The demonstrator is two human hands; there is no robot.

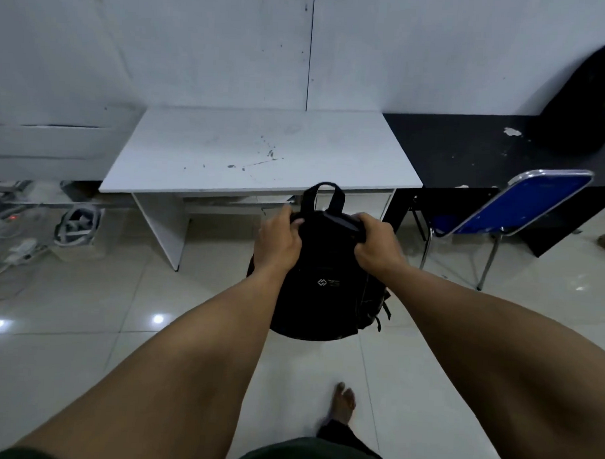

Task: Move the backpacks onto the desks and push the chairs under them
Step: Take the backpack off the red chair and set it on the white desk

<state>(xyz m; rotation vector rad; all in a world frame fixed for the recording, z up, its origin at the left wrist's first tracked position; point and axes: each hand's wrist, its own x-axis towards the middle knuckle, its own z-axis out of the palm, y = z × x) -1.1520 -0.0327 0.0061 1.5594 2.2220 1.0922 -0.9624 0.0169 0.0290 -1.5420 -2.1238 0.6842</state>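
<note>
Now my left hand (277,240) and right hand (376,245) clamp their fingers (296,222) on the backpack (326,281), not yet on the white counter (259,152); another bag (586,102) already lies on the black counter (468,149), its chair (535,203) still out.

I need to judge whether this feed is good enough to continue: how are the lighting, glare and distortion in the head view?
Head view: dim and bluish overall; small glare spots on the glossy floor tiles at lower left; wide-angle bending curves the white desk edge and stretches the forearms; the black backpack in both hands reads as a near-featureless dark mass; edges look soft, with the bare foot blurred.
</note>
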